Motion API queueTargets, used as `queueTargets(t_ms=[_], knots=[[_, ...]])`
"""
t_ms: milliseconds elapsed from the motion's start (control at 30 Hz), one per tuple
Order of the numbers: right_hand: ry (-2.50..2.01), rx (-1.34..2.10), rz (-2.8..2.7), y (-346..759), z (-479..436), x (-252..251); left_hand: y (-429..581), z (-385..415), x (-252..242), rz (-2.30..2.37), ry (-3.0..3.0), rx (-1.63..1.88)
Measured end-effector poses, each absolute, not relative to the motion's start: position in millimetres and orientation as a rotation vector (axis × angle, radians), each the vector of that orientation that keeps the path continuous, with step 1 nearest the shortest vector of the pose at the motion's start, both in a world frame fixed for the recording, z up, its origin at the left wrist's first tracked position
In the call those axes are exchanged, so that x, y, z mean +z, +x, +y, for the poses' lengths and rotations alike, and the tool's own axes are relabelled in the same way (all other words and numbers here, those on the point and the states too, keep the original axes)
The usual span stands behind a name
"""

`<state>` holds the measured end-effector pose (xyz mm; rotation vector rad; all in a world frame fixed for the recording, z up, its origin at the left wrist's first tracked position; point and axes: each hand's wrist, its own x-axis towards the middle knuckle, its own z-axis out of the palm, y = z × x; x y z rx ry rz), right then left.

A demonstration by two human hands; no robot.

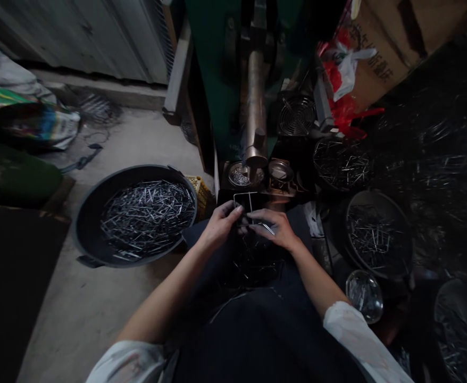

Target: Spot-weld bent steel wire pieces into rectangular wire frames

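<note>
Bent wire [250, 201] between left hand [222, 222] and right hand [278, 226]; fingers [262, 214] tight around its near end

Dim; soft light on floor [116, 139]; right side murky; edges stretched.

The left hand [224, 219] and right hand [278, 226] are hiding parts of the bent wire [250, 201] between them, and their darkened fingertips [239, 209] are blurring into shadow. Loose wires [239, 270] on the lap [217, 271] are fading into gloom, too dim for counting. At left, the black basin [86, 213] is covering part of a yellow crate [200, 192]; shiny bits [239, 177] in a far dish [230, 173] are looking too tiny for telling apart. The far edge is cutting off a green machine [211, 53] and a cardboard box [443, 21], the right edge a near tub [452, 303], the left edge a green cylinder [14, 173]
</note>
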<state>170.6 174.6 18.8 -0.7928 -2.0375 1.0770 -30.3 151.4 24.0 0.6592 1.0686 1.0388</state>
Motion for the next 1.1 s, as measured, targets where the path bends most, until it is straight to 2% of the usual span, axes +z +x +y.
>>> queueTargets(t_ms=[1100], knots=[[-0.755, 1.089, -2.026, 173.2, 186.9, 28.8, -30.7, 159.3, 31.8, 1.009, 0.701, 1.059]])
